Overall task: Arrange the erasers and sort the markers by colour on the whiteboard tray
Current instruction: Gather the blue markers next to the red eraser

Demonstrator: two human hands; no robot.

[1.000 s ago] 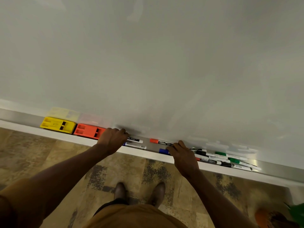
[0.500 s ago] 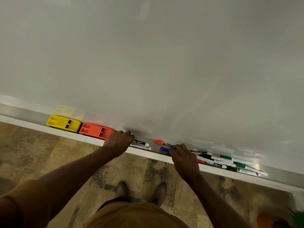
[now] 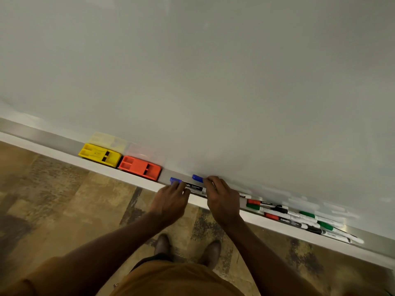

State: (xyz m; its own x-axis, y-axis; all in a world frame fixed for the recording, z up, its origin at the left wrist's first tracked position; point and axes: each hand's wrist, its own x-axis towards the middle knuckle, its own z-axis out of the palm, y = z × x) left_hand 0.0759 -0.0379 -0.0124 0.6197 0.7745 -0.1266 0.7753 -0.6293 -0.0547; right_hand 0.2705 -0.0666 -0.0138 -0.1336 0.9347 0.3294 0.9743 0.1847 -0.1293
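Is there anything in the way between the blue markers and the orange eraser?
Nothing visible. The tray is bare between the orange eraser and the two blue markers. The left hand and right hand are already on those markers.
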